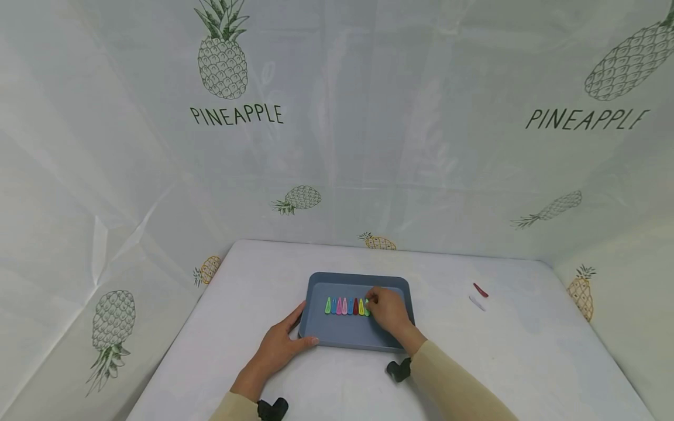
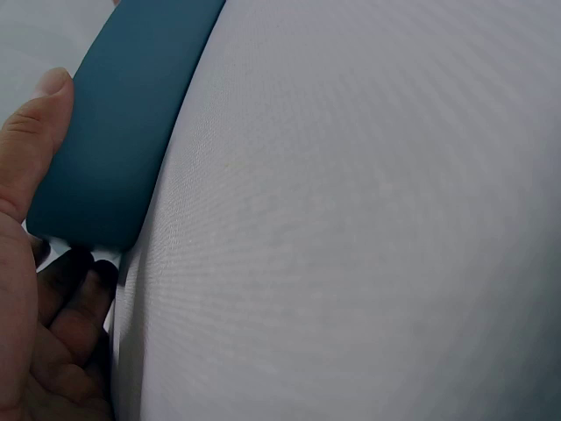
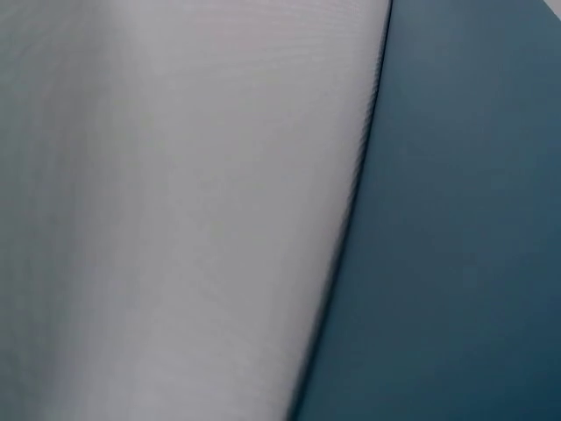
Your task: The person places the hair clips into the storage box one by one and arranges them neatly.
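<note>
A blue-grey tray [image 1: 337,340] lies on the white table, and across its middle runs a row of several snap hair clips in green, blue, pink, red and yellow. My left hand [image 1: 279,348] holds the tray's near left corner, thumb along the front edge and fingers at the left side; the left wrist view shows the thumb [image 2: 46,118] against the tray wall. Over the tray's right half, my right hand [image 1: 388,310] pinches a light green hair clip [image 1: 367,310] at the row's right end. Its fingertips partly cover the clip. That hand is outside the right wrist view.
To the right of the tray, a red hair clip [image 1: 480,290] and a whitish hair clip [image 1: 477,303] lie on the table [image 1: 526,351]. A pineapple-printed sheet [image 1: 368,146] hangs behind the table and at its sides. Black wrist mounts [image 1: 398,370] sit below both wrists.
</note>
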A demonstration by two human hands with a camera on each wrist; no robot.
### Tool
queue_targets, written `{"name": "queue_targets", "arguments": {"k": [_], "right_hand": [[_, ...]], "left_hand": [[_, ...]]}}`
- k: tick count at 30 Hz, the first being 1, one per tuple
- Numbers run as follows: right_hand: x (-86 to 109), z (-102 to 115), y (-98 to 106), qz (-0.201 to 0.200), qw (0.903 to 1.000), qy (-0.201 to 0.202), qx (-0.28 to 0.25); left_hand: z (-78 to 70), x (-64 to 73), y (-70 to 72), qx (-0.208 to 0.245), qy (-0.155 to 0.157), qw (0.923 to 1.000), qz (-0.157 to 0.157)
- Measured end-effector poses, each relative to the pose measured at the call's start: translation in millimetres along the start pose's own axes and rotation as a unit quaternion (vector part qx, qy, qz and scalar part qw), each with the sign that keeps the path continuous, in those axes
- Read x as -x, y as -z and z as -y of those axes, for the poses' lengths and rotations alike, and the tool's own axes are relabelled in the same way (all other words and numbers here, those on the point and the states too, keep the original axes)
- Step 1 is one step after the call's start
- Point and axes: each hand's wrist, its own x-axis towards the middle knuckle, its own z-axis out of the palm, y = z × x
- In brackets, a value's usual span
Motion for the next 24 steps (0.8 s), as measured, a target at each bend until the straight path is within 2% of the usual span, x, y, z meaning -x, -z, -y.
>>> {"name": "queue_targets", "arguments": {"k": [12, 24], "right_hand": [[-0.5, -0.8, 2.4, 0.001, 0.9995, -0.027, -0.014], [-0.6, 0.9, 11.6, -0.023, 0.9989, -0.025, -0.033]], "left_hand": [[-0.4, -0.5, -0.9, -0.005, 0.001, 1.0, 0.0], [0.8, -1.3, -2.3, -0.009, 0.001, 1.0, -0.002]]}}
